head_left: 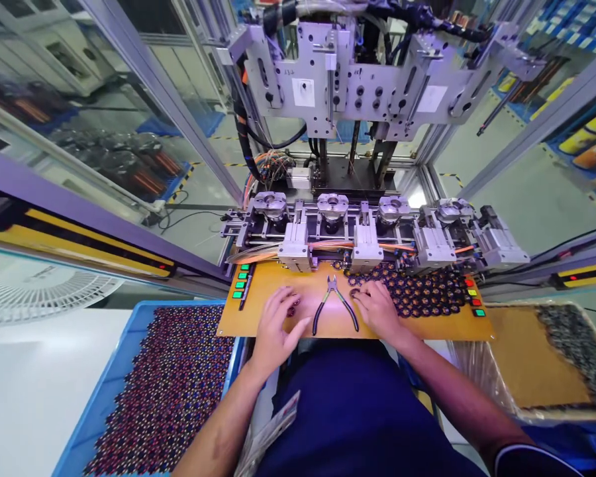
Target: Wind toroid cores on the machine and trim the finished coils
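My left hand (274, 328) is over the left half of the orange-brown work board (243, 321). Its thumb is stretched away from the fingers, and small dark round parts (292, 310) lie at its fingertips, partly covered. On the other side, my right hand (380, 311) has its thumb and fingers closed on a small dark ring-shaped part (354, 292). Between the hands lie cutting pliers (332, 283), jaws pointing away from me and green-and-black handles spread. Many similar ring parts with copper-coloured centres (427, 291) cover the board right of and behind my right hand.
A machine with a row of metal fixtures (332, 207) stands behind the board. Green buttons (240, 285) and a pen (246, 291) are at left, coloured buttons (471, 292) at right. A blue tray (104, 371) of parts and a lined box (536, 358) flank the board.
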A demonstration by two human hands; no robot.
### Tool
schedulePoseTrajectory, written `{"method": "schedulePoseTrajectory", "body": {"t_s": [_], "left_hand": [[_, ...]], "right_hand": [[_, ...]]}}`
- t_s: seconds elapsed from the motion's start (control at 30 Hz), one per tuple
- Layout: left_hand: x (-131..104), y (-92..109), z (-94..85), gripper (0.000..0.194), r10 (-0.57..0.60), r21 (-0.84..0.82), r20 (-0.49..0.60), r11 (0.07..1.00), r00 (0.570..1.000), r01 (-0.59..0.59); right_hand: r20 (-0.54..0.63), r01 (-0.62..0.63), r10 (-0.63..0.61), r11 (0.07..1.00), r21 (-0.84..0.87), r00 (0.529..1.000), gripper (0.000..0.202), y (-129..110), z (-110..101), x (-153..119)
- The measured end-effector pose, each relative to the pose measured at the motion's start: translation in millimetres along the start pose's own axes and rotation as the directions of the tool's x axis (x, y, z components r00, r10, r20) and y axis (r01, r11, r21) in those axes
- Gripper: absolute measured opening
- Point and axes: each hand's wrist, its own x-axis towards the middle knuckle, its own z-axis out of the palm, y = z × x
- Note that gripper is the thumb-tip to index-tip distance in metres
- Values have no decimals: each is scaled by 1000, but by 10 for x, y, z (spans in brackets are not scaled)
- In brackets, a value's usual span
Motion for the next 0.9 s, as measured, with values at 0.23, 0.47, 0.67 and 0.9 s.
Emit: {"method": "schedulePoseTrajectory", "body": {"t_s": [0.23, 0.47, 0.67, 0.9], "left_hand": [[40, 610, -69, 30, 50, -341, 78, 940, 996, -20], [25, 722, -222, 24, 108, -293, -155, 944, 982, -150], [-26, 558, -216, 28, 136, -153, -253, 972, 958, -178], [-101, -304, 59, 33, 19, 48, -464, 999, 885, 4]], "right_hand": [[-66, 155, -140, 899, 409, 988, 12, -739, -250, 9], [115, -16, -97, 691, 723, 989, 11, -888, -255, 169], [206, -34, -155, 715, 698, 966, 10, -982, -273, 357], [128, 353, -425, 857, 375, 896, 9, -952, -415, 1538]]}}
